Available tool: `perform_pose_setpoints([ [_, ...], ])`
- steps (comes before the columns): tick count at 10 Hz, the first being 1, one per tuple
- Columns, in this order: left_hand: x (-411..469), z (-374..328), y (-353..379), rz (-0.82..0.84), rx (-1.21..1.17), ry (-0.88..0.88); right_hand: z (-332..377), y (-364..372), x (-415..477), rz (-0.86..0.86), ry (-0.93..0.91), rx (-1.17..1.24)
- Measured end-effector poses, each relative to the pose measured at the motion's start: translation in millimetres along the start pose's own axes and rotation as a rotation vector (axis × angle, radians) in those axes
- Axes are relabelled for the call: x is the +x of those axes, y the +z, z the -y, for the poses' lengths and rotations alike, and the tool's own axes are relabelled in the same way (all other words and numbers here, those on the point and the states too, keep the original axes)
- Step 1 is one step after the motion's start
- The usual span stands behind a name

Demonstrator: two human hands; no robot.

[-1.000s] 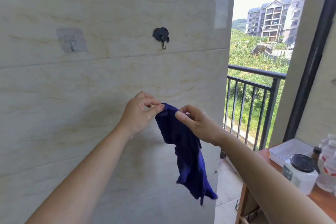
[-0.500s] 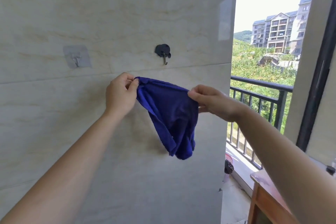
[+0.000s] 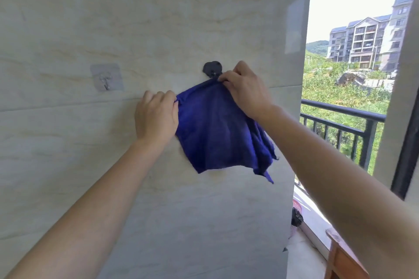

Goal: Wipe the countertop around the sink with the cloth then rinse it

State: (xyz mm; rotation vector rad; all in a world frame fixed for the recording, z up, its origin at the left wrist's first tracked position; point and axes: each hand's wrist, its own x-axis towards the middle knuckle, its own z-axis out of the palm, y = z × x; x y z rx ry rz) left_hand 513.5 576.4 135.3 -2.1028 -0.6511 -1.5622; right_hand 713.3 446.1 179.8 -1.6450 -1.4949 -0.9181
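A dark blue cloth (image 3: pixel 215 129) hangs flat against the tiled wall (image 3: pixel 113 18). My right hand (image 3: pixel 244 90) pinches its top corner right at the black wall hook (image 3: pixel 212 68); whether the cloth is caught on the hook I cannot tell. My left hand (image 3: pixel 156 115) grips the cloth's upper left edge and lies against the wall. The cloth's lower right corner dangles loose. No sink or countertop is in view.
A clear adhesive hook (image 3: pixel 106 78) sits on the wall to the left of the black one. At the right, an open balcony with a black railing (image 3: pixel 344 115). A wooden table corner (image 3: pixel 340 258) shows at the bottom right.
Both hands have lifted the cloth up the wall. My right hand has moved up and left to the black hook, and the cloth has spread out flat between my hands.
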Motion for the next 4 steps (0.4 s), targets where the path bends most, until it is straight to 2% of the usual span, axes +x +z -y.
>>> perform_pose_setpoints([
  [1,-36.8,-1.0,8.5,0.064,-0.01,0.151,-2.2,19.1,-36.7,-0.068,0.084,0.102],
  [2,-61.7,-7.8,16.8,0.126,-0.035,0.181,-0.4,27.4,-60.1,-0.025,0.125,0.161],
  [3,-68.0,-11.3,11.8,0.174,-0.045,0.177,7.7,10.3,-66.8,0.138,0.116,0.115],
  [4,-79.5,-7.2,8.2,0.186,0.052,0.159,9.2,-21.4,-68.6,0.318,0.068,0.064],
])
